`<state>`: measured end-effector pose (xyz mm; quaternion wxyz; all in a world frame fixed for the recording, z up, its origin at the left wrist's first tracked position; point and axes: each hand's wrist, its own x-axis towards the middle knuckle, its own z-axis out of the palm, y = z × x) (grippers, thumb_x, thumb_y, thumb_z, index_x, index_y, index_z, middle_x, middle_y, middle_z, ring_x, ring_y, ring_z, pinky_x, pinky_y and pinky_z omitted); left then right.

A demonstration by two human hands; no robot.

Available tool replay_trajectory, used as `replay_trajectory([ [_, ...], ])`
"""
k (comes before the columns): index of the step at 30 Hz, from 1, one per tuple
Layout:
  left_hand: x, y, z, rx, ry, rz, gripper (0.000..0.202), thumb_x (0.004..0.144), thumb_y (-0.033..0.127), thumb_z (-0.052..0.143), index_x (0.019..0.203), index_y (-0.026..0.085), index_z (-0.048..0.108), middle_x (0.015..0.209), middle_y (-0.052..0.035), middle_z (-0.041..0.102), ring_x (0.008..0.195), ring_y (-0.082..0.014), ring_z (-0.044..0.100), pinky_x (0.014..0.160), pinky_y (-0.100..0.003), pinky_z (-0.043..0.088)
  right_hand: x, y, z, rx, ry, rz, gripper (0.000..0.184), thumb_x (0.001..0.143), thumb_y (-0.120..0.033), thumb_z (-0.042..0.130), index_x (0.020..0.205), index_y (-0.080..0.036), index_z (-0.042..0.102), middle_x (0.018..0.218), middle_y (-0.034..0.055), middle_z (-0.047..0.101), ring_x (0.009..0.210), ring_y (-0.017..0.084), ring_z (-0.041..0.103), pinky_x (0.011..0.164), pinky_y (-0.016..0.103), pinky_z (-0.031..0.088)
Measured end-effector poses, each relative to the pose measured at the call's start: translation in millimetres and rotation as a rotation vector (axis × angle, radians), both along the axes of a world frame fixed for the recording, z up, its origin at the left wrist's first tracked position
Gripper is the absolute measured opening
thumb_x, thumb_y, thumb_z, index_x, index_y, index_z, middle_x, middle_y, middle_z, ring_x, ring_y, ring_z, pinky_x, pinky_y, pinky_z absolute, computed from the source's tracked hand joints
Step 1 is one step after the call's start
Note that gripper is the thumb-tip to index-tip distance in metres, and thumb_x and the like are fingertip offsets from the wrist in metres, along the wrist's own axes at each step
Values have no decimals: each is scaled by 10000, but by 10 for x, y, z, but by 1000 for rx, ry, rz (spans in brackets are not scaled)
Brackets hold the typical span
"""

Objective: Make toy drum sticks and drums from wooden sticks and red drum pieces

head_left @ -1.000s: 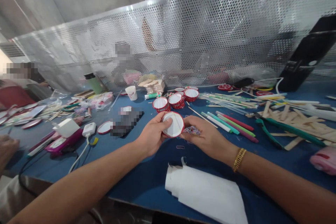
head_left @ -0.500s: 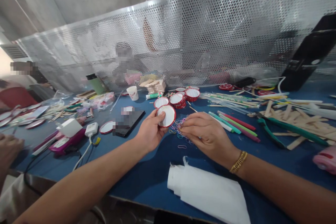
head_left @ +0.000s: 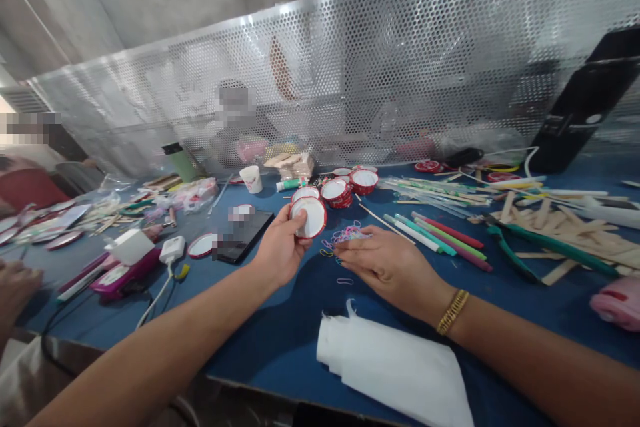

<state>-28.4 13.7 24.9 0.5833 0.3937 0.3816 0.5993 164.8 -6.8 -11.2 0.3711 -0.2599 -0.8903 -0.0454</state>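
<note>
My left hand (head_left: 278, 250) grips a round red-rimmed lid with a white inside (head_left: 308, 217), held up just above the blue table (head_left: 280, 340). My right hand (head_left: 386, 261) rests on the table to the right of it, fingers together and bent, with the fingertips at a small heap of coloured rubber bands (head_left: 343, 237). Whether the fingers pinch a band is not visible. One loose band (head_left: 345, 281) lies just in front of that hand. More red-rimmed lids (head_left: 345, 187) stand in a cluster behind.
White folded paper (head_left: 395, 373) lies at the near edge. Coloured pens (head_left: 440, 230), green-handled pliers (head_left: 545, 243) and wooden sticks (head_left: 590, 240) spread to the right. A phone (head_left: 243, 233), chargers (head_left: 150, 250) and a paper cup (head_left: 251, 177) lie left. A perforated metal screen (head_left: 400, 67) backs the table; another person's hand (head_left: 15, 287) is far left.
The lid has left my right hand and moved left and away in my left hand. My right hand dropped to the rubber bands on the table.
</note>
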Motion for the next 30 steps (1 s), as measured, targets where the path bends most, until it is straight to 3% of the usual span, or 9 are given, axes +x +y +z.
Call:
replay_trajectory([
  [4, 14, -11, -35, 38, 139, -22, 150, 794, 190, 669, 937, 171, 627, 843, 5, 612, 660, -88, 537, 560, -177, 461, 119, 43, 118, -29, 59, -199, 207, 951, -236, 540, 975, -234, 747, 955, 20, 780, 856, 181, 703, 803, 355, 492],
  [8, 30, -29, -76, 26, 240, -36, 190, 825, 199, 622, 1015, 199, 615, 891, -3, 618, 676, -99, 540, 547, -177, 444, 384, 212, 185, -94, 132, -478, 180, 907, -298, 595, 918, -239, 765, 919, 27, 772, 858, 214, 675, 811, 370, 479],
  [10, 30, -34, -82, 15, 289, -43, 224, 827, 191, 608, 1048, 224, 601, 914, -1, 619, 675, -104, 544, 533, -178, 435, 494, 297, 174, -146, 82, -549, 178, 887, -309, 606, 870, -237, 768, 891, 30, 764, 861, 224, 657, 825, 377, 465],
  [13, 33, -47, -76, -22, 354, -77, 255, 832, 198, 603, 1079, 256, 580, 907, 10, 610, 637, -95, 531, 482, -162, 384, 561, 372, 119, -217, -21, -569, 177, 874, -318, 611, 843, -250, 771, 874, 31, 753, 874, 225, 632, 829, 373, 435],
  [16, 46, -68, -60, -30, 400, -107, 246, 840, 213, 604, 1081, 254, 569, 863, 14, 593, 600, -83, 501, 449, -146, 330, 531, 393, 59, -237, -115, -569, 185, 885, -313, 599, 932, -280, 775, 941, 37, 748, 937, 231, 606, 836, 369, 396],
  [21, 59, -84, -55, -10, 428, -121, 237, 843, 218, 603, 1076, 242, 571, 889, 7, 599, 623, -84, 503, 480, -149, 353, 430, 441, -15, -205, -237, -635, 230, 925, -311, 558, 1025, -346, 763, 1027, 35, 727, 984, 242, 545, 829, 384, 320],
  [26, 44, -69, -86, 14, 449, -147, 268, 842, 235, 610, 1105, 248, 564, 858, 11, 576, 601, -82, 467, 465, -156, 312, 407, 497, -15, -201, -237, -650, 213, 914, -336, 581, 869, -313, 788, 976, 46, 735, 955, 237, 539, 797, 386, 297],
  [30, 45, -77, -73, 39, 481, -147, 296, 826, 222, 623, 1107, 265, 544, 895, 14, 598, 633, -93, 489, 499, -167, 334, 456, 460, 60, -212, -162, -637, 241, 925, -371, 555, 898, -300, 785, 976, 29, 752, 946, 219, 589, 838, 382, 347],
])
